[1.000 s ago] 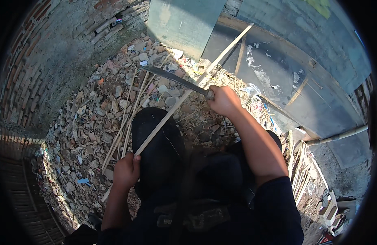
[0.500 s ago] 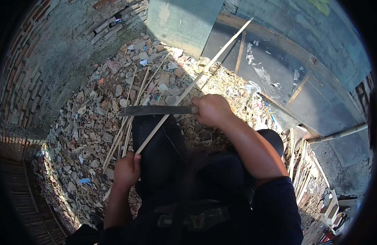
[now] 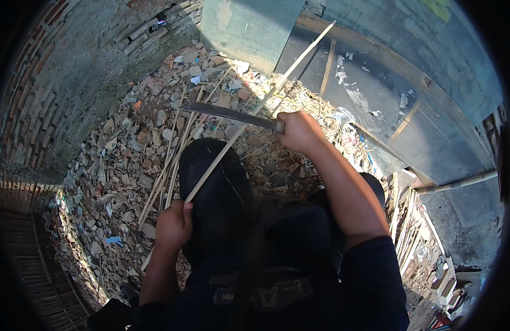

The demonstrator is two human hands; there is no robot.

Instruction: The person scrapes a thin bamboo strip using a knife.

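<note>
A long, pale bamboo strip (image 3: 261, 105) slants from my lap up to the far right. Its near end is in my left hand (image 3: 174, 224), closed round it beside my dark-clad left knee (image 3: 213, 182). My right hand (image 3: 299, 131) grips the handle of a machete (image 3: 228, 113). The dark blade points left and crosses the strip a little beyond the knee; whether its edge touches the strip I cannot tell. Several more bamboo strips (image 3: 176, 151) lie in a loose bundle on the rubble to the left of the knee.
Broken brick and stone rubble (image 3: 122, 165) covers the ground, with pale shavings (image 3: 321, 113) at the far side. A brick wall (image 3: 62, 105) stands left, grey-green panels (image 3: 249, 33) far and right. More bamboo strips (image 3: 410, 237) lie by my right elbow.
My right hand has slid the machete away from me along the strip, and the blade has tilted so its tip points farther off. My left hand stays nearly in place on the strip.
</note>
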